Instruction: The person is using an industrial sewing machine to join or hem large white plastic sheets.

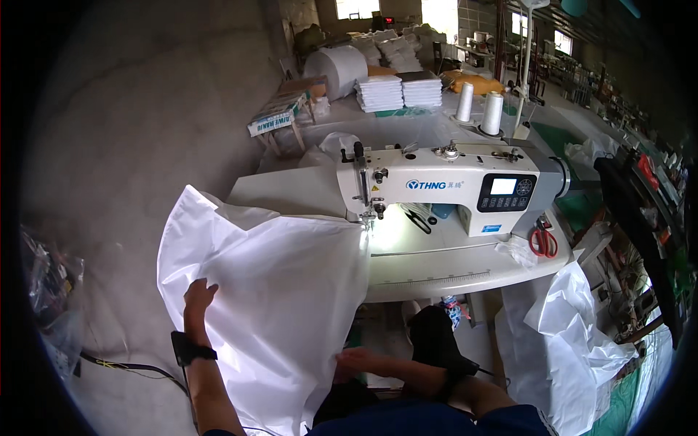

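A large white plastic-like sheet hangs from the sewing machine's bed down over my lap. Its upper right corner lies at the needle and presser foot, beside the lit work light. Near the sheet's left side, my left hand is closed on the material, thumb pointing right. Lower down, my right hand grips the sheet's right edge; some of its fingers are hidden by the sheet. The white sewing machine stands on its pale table, with a lit screen on its right end.
Red-handled scissors lie at the table's right, and black thread snips rest under the machine arm. Two white thread cones stand behind. More white sheeting hangs at the right. Folded white stacks and a big roll sit farther back.
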Action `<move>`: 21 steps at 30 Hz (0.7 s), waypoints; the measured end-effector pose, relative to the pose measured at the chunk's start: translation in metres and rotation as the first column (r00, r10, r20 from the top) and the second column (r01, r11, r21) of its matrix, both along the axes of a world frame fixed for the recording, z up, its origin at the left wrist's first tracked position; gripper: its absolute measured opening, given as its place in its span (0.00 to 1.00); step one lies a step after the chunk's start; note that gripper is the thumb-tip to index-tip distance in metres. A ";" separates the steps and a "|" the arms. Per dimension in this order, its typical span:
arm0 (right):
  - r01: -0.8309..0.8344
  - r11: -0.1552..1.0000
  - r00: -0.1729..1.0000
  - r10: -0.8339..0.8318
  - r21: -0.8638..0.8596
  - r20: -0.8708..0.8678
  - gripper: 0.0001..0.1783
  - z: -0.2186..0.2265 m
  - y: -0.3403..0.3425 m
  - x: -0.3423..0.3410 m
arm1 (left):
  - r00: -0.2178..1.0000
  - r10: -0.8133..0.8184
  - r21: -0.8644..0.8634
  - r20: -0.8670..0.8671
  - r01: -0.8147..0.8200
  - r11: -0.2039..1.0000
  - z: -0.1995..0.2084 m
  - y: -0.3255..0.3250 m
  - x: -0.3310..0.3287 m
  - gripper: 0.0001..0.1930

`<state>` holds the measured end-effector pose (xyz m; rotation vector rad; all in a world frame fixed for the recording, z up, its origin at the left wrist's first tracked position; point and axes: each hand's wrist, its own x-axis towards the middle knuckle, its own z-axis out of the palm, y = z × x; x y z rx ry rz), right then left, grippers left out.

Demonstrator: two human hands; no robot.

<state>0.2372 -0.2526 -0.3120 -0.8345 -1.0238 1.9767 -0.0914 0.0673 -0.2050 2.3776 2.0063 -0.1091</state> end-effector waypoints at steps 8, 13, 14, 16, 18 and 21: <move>0.171 0.983 0.924 -0.184 0.067 0.334 0.32 -0.051 0.022 0.001 | 0.896 -0.373 0.314 0.240 0.292 0.903 -0.020 -0.109 0.157 0.24; 0.294 0.955 0.882 -0.287 0.040 0.374 0.34 -0.046 0.068 -0.065 | 0.897 -0.352 0.185 0.267 0.311 0.932 -0.023 -0.037 0.180 0.26; 0.296 0.954 0.883 -0.288 0.037 0.371 0.34 -0.033 0.075 -0.071 | 0.903 -0.346 0.159 0.253 0.314 0.936 -0.021 -0.023 0.185 0.26; 0.139 0.987 0.977 -0.150 -0.081 -0.155 0.28 0.002 0.079 -0.089 | 0.902 -0.355 0.110 0.245 0.338 0.935 -0.017 0.004 0.181 0.26; -0.228 0.960 0.932 0.263 0.162 -0.251 0.25 0.044 0.086 -0.088 | 0.847 -0.467 0.086 0.255 0.461 0.883 -0.019 0.038 0.183 0.26; -0.267 0.962 0.948 0.273 0.061 -0.165 0.23 0.080 0.054 -0.069 | 0.759 -0.524 0.018 0.388 0.562 0.827 -0.014 0.086 0.167 0.23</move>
